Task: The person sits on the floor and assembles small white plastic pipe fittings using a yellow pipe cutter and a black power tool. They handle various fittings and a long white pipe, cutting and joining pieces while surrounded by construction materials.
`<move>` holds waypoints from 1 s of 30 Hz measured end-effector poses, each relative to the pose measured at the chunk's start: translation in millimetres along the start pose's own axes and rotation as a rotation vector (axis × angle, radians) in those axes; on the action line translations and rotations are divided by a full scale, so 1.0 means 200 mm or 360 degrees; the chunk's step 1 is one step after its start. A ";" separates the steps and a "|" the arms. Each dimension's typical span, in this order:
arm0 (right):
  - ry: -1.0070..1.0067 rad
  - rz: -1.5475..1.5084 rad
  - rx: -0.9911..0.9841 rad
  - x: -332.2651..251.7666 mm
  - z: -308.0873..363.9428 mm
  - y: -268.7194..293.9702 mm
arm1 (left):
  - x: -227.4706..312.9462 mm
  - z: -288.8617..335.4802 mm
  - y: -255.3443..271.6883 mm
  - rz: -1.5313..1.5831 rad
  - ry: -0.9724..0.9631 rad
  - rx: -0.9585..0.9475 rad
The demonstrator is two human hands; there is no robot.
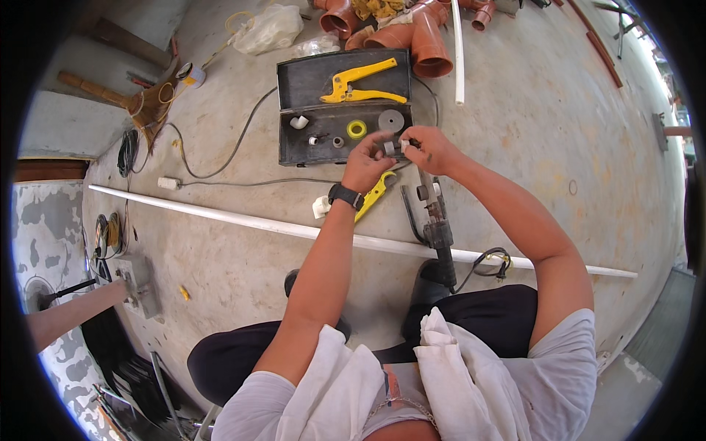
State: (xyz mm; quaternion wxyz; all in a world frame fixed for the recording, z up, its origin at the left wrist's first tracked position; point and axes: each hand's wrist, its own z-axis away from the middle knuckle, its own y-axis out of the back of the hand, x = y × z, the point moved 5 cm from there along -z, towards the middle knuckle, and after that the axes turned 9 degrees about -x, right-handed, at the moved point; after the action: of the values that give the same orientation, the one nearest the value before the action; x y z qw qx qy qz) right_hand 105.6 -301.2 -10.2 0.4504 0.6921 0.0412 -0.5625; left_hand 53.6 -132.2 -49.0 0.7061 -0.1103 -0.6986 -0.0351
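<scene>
Over the near right side of an open black toolbox (294, 158), my two hands are close together. My left hand (362, 165) wears a dark wristwatch, with its thumb and forefinger curved about a small grey-white cylindrical piece (390, 149); their contact is partly unclear. Pinched in the fingertips of my right hand (432, 152) is a small pale piece (405, 146). A pipe welding iron (439, 234) lies just below my right hand. Beside my left wrist are a yellow pipe cutter (376, 197) and a white elbow fitting (321, 207).
Larger yellow pipe cutters (364, 82) rest in the toolbox lid; yellow tape (356, 129) and a grey disc (390, 121) lie inside. A long white pipe (220, 213) crosses the floor before my feet. Orange pipe fittings (432, 55) and a broom (151, 110) lie beyond.
</scene>
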 end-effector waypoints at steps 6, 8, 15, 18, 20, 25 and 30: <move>0.0116 0.0138 -0.0009 -0.03 0.01 0.02 | -0.07 0.03 0.05 0.0280 0.1114 -0.0108; 0.0210 0.0172 -0.0023 -0.04 0.01 0.01 | -0.10 0.05 0.04 0.0318 0.1090 -0.0060; 0.0287 0.0208 0.0022 -0.02 -0.02 0.02 | -0.08 0.04 -0.04 -0.0076 0.0393 0.0010; 0.0316 0.0248 0.0024 -0.03 -0.03 0.02 | -0.12 0.05 -0.05 -0.0102 0.0675 -0.0083; 0.0306 0.0250 0.0040 -0.03 -0.04 0.04 | -0.15 0.08 -0.03 0.0598 0.0824 -0.0033; 0.0334 0.0349 -0.0041 -0.01 -0.04 0.01 | -0.19 0.06 0.03 0.0541 0.0858 0.0022; -0.0160 0.0143 -0.0270 0.09 -0.07 -0.01 | -0.14 0.03 0.02 0.0125 0.0298 0.0010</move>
State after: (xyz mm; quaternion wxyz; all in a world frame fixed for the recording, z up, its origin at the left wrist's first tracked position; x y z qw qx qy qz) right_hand 121.8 -299.5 -27.2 0.5338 0.6235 0.0350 -0.5702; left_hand 47.9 -130.8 -77.4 0.7696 -0.1315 -0.6247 -0.0153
